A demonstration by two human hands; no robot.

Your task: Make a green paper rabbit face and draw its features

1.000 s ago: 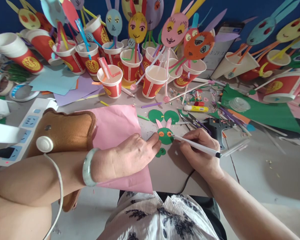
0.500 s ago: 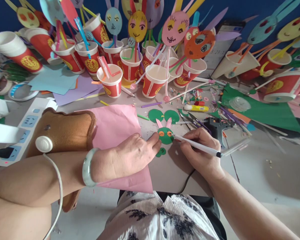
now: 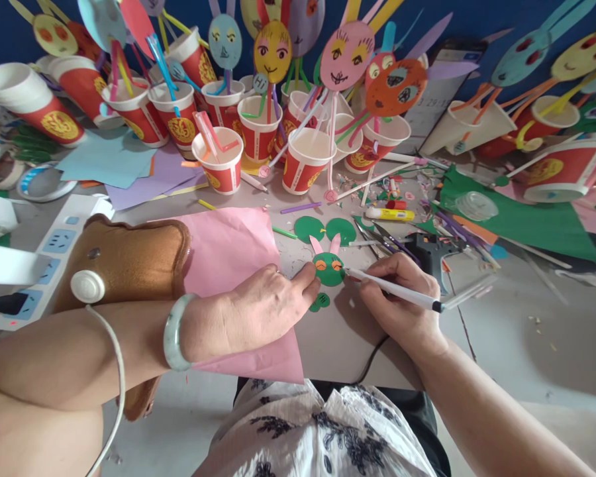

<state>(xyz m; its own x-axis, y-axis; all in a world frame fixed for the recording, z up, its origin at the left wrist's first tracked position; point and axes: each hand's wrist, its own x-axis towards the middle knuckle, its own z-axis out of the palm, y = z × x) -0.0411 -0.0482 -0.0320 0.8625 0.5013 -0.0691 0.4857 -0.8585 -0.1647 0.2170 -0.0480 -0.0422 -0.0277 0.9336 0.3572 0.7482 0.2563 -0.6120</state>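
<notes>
A green paper rabbit face (image 3: 329, 277) with pink ears and orange eyes lies on the table. My left hand (image 3: 265, 305) rests at its left edge, fingertips closed on that edge. In my right hand (image 3: 402, 295) is a white-barrelled pen (image 3: 390, 287) with a black end, held in a writing grip. The pen's tip is at the face's right eye. Just below the face is a small green paper cutout (image 3: 320, 303) with "Hi" written on it. Two green paper circles (image 3: 308, 230) lie above the ears.
Red-and-white paper cups (image 3: 308, 169) with paper faces on straws line the back. Pink paper (image 3: 228, 252), a brown hot-water bag (image 3: 129, 258) and a power strip (image 3: 54, 258) lie left. Scissors (image 3: 395, 240), a glue stick (image 3: 390, 214) and a dark glue gun (image 3: 434, 252) are beyond my right hand.
The pen has shifted very slightly at the right eye, and fine dark strokes show above that eye. My left hand stays in place.
</notes>
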